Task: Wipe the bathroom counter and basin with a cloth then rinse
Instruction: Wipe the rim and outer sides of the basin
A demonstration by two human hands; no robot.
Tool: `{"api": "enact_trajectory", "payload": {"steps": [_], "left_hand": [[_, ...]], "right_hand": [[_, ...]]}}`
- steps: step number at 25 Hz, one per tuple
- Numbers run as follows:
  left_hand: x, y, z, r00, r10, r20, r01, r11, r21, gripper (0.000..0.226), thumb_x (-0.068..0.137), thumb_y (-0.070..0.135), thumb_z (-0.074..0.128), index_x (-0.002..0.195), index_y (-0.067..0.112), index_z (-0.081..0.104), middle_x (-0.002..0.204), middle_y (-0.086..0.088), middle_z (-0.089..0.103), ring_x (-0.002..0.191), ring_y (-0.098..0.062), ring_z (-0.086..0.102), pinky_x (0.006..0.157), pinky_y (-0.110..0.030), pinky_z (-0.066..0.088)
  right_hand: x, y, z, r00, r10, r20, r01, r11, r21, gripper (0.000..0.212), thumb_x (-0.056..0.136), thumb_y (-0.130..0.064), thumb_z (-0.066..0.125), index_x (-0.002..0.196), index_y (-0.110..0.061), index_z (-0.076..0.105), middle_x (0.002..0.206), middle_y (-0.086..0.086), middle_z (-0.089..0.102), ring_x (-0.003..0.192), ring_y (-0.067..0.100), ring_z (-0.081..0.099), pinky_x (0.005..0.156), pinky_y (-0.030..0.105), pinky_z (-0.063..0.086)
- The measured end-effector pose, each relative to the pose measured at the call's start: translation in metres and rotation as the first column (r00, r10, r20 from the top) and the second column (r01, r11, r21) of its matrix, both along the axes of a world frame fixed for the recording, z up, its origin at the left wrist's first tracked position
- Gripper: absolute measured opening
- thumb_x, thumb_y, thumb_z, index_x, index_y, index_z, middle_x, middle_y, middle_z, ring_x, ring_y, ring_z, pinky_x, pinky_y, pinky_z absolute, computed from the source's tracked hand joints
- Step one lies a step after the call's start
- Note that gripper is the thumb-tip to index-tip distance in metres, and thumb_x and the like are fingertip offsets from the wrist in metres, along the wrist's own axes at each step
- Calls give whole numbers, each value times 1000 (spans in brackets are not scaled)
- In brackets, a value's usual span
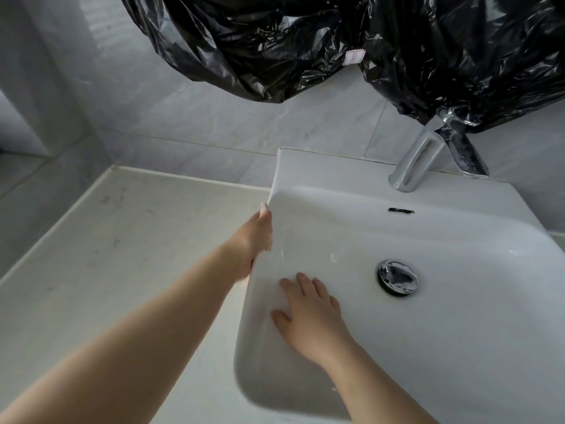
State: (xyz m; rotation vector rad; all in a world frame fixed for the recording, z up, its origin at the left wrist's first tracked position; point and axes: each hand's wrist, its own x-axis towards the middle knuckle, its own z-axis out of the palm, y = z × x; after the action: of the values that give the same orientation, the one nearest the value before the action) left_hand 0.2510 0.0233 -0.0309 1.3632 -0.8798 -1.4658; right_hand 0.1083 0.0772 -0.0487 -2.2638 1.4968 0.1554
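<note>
A white basin point(458, 332) stands on a pale counter point(122, 255). My left hand point(255, 237) presses against the outside of the basin's left wall. The rim hides most of its fingers, and a small white bit of cloth point(262, 205) sticks out at their tips. My right hand point(308, 313) lies flat inside the basin on the left inner slope, fingers spread, holding nothing. The chrome drain plug point(397, 276) sits to the right of that hand.
A chrome tap point(419, 162) stands at the basin's back edge, its top under a hanging black plastic bag point(336, 41). An overflow slot point(401, 211) sits below the tap. Grey tiled wall point(183, 117) runs behind. The counter shows faint dark smudges.
</note>
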Motion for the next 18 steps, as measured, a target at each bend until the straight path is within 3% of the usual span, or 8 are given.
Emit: {"api": "enact_trajectory", "payload": {"steps": [2,6,10,14,16,18], "left_hand": [[4,-9,-4,999,11,31,-12,1000,16,52,91,62,29,103,18,57,92,-10,49,79,-26,45,76,-38,39],[9,43,-16,995,-98,8,96,990,105,55,73,78,35,105,41,62,99,-3,52,88,-23,46,79,-43,36],[4,12,-9,999,-32,-2,32,985,171,51,95,55,30,88,13,58,80,-12,51,72,-24,48,69,-33,40],[3,-23,1,995,57,-82,-41,981,189,49,95,55,33,70,17,52,66,-4,46,58,-18,47,61,-29,42],[8,-2,-8,999,-12,-42,19,985,173,56,89,64,35,90,13,61,81,-11,52,74,-24,50,75,-35,45],[9,22,-20,997,-69,29,64,987,148,64,77,70,38,106,17,58,98,-3,54,86,-23,47,83,-42,41]], "right_hand": [[-3,0,1,1000,4,21,-4,1000,8,55,96,-40,36,147,-26,19,157,0,8,143,25,6,113,40,15],[-3,-1,1,999,8,40,-7,1000,-25,52,95,-39,39,143,-24,25,154,2,15,140,26,13,111,39,19],[-1,0,1,999,-11,39,12,1000,-16,53,95,-40,38,144,-23,25,154,3,15,140,28,13,111,42,19],[-4,0,-1,998,-7,69,7,1000,2,54,95,-39,38,145,-26,22,155,0,12,142,25,9,113,40,15],[-5,0,1,998,-6,70,6,1000,-5,53,95,-40,39,145,-26,24,155,0,14,142,25,11,113,39,16],[-3,-5,4,998,-6,66,8,1000,-26,52,95,-41,39,144,-25,26,153,2,19,140,27,16,112,40,18]]}}
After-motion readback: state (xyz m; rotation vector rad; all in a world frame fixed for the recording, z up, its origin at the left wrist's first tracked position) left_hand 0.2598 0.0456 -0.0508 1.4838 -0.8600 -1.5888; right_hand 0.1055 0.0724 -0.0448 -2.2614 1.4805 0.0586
